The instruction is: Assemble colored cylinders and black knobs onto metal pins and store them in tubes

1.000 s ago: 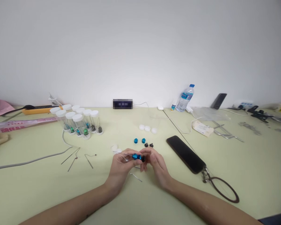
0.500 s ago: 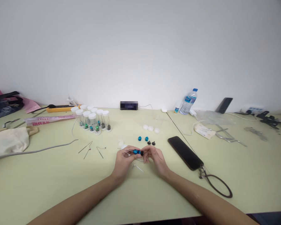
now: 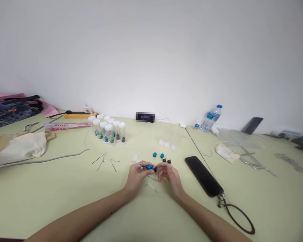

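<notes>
Near the middle of the table, my left hand [image 3: 137,176] is closed, thumb and fingers pinching a small shiny blue metal part [image 3: 149,167]. A black round piece [image 3: 155,169] sits at its right end. My right hand [image 3: 170,178] has its fingers curled, with the thumb and index fingertips at that black piece. Just beyond the hands lie two blue metal pieces [image 3: 158,155] and two small black pieces [image 3: 167,161]. A thin bent metal rod [image 3: 151,187] rests on the table below the hands. Whatever is inside the left palm is hidden.
Several clear tubes with white caps [image 3: 109,127] stand at the left back, with bent wire tools [image 3: 113,165] in front. White caps [image 3: 167,144] lie beyond the blue pieces. To the right are a phone [image 3: 204,176] with a strap, a water bottle [image 3: 211,118] and a plastic bag [image 3: 244,138].
The camera view has turned slightly, so the whole scene appears shifted right and down. Both hands stay together around the blue part with its black end.
</notes>
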The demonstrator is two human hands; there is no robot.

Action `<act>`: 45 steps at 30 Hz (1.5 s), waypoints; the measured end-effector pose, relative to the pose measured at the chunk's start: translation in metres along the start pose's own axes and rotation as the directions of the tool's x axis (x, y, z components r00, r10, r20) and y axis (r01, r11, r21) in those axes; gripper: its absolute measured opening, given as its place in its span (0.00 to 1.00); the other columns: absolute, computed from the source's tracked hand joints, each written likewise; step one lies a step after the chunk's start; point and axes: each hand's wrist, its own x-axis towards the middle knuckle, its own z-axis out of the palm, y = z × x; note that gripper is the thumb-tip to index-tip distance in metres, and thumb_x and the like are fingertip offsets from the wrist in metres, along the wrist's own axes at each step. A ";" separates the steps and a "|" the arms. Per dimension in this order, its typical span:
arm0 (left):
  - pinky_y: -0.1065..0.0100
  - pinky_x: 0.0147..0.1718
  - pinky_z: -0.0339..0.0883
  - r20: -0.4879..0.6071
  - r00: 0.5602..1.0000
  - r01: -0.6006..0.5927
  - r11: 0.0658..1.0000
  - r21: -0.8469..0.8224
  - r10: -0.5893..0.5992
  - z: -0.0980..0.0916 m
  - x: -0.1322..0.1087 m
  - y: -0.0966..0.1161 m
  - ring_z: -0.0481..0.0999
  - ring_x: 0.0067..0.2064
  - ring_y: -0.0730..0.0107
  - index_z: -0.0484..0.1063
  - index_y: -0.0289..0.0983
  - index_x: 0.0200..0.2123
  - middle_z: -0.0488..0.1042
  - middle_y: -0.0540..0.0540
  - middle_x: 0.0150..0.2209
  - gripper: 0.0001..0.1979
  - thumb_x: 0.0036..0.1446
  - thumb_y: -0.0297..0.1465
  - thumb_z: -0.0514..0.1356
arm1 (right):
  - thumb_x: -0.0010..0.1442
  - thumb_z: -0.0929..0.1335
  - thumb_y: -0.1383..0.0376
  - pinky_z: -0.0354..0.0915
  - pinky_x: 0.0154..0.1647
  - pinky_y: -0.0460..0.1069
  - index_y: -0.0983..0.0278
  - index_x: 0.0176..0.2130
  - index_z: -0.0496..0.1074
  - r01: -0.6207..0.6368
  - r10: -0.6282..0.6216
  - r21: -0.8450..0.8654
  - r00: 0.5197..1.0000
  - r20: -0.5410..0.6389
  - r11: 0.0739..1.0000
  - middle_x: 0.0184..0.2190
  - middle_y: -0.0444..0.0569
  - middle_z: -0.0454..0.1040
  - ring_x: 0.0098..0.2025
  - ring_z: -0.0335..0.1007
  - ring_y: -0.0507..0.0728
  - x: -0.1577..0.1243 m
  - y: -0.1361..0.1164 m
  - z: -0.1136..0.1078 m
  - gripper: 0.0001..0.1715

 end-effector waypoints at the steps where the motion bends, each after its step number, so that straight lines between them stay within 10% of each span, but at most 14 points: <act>1: 0.64 0.40 0.70 -0.005 1.000 0.000 1.000 -0.004 0.000 -0.001 0.001 0.000 0.76 0.36 0.63 0.79 0.35 0.30 0.79 0.44 0.32 0.08 0.42 0.28 0.69 | 0.66 0.57 0.50 0.60 0.24 0.47 0.67 0.42 0.73 0.000 0.000 0.000 1.000 0.004 1.000 0.28 0.50 0.72 0.24 0.67 0.52 0.000 0.000 0.000 0.28; 45: 0.71 0.33 0.65 -0.013 0.992 0.128 0.991 -0.038 -0.129 -0.006 0.010 -0.002 0.74 0.32 0.69 0.80 0.38 0.28 0.76 0.49 0.27 0.09 0.39 0.22 0.70 | 0.63 0.56 0.44 0.58 0.22 0.48 0.60 0.55 0.67 -0.116 0.112 0.018 0.980 0.168 0.993 0.34 0.55 0.72 0.25 0.68 0.55 -0.008 0.001 -0.007 0.32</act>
